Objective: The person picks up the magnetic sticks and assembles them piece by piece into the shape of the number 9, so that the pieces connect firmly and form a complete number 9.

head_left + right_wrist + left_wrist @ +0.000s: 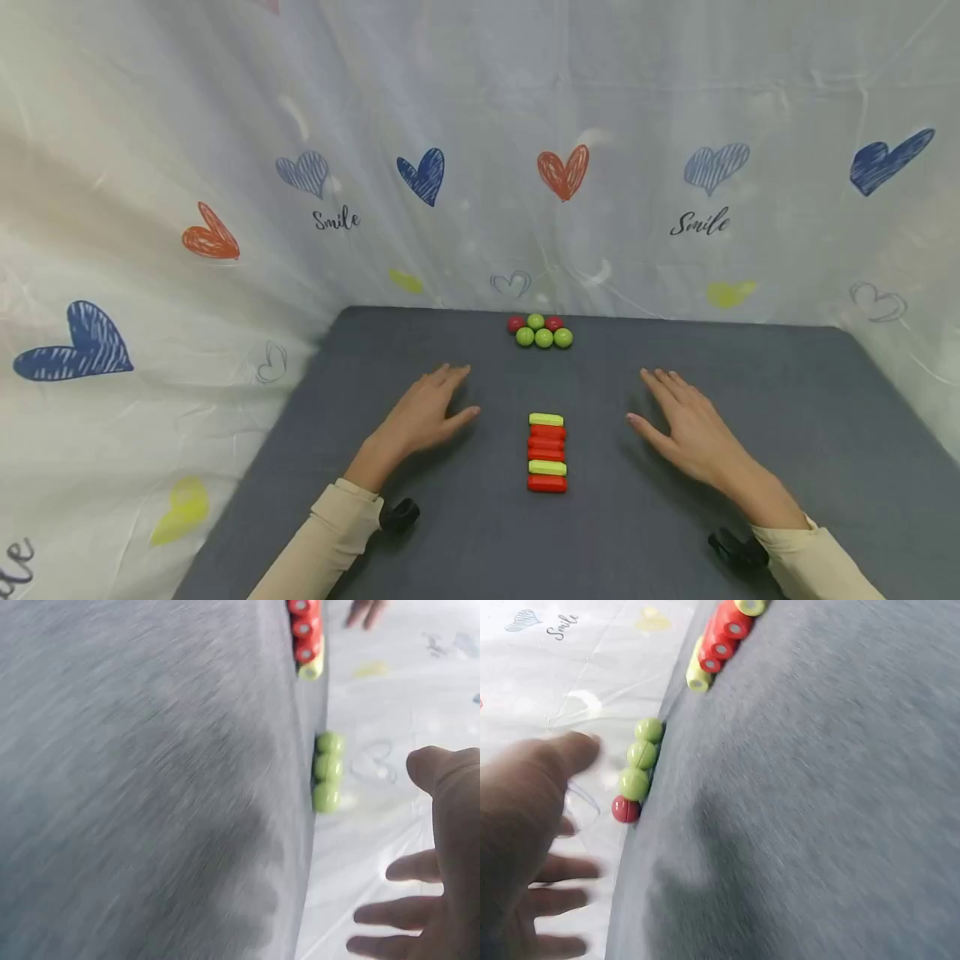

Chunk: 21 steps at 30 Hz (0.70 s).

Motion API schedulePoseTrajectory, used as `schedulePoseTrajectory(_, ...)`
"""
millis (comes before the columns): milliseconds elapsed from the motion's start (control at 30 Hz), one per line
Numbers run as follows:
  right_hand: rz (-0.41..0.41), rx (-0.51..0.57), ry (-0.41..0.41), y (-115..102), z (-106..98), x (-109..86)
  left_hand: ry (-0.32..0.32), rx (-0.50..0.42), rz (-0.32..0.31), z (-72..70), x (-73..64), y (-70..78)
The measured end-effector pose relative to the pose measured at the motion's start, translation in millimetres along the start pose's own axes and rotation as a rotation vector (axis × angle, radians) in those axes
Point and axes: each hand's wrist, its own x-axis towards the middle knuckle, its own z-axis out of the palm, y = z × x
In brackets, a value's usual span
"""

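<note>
A column of short red rods (547,443) and yellow-green rods (547,468) lies side by side on the dark grey table, the nearest one red. Farther back, shiny green balls (543,338) form a front row of three. Behind them sit two red balls (516,324) with a green one between. My left hand (422,414) hovers over the table left of the rods, fingers extended and thumb spread. Mirroring it on the right side is my right hand (693,429), its fingers straight too. Neither hand holds anything. Grey round ends show on the rods (721,649) in the left wrist view.
The grey table (615,533) runs back to a white curtain (480,100) printed with hearts and the word Smile. The same curtain hangs along the left and right sides. Each wrist wears a black camera band (400,515).
</note>
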Motion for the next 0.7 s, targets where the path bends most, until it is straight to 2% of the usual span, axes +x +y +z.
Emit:
schedulePoseTrajectory(200,-0.116,0.093,0.005,-18,14,24.7,-0.090,-0.157,0.118,5.8,25.4,18.6)
schedulePoseTrajectory(300,-0.168,0.165,-0.039,-27,22,42.1,-0.110,-0.186,0.165,11.5,42.1,27.2)
schedulePoseTrajectory(433,-0.195,0.229,-0.126,-38,33,60.5,-0.154,-0.206,0.204,21.1,59.2,38.0)
schedulePoseTrajectory(567,-0.209,0.238,-0.178,-46,43,70.8,-0.197,-0.231,0.208,28.2,67.2,44.3)
schedulePoseTrajectory(700,-0.236,0.227,-0.185,-50,48,75.2,-0.198,-0.229,0.235,31.0,68.9,46.1)
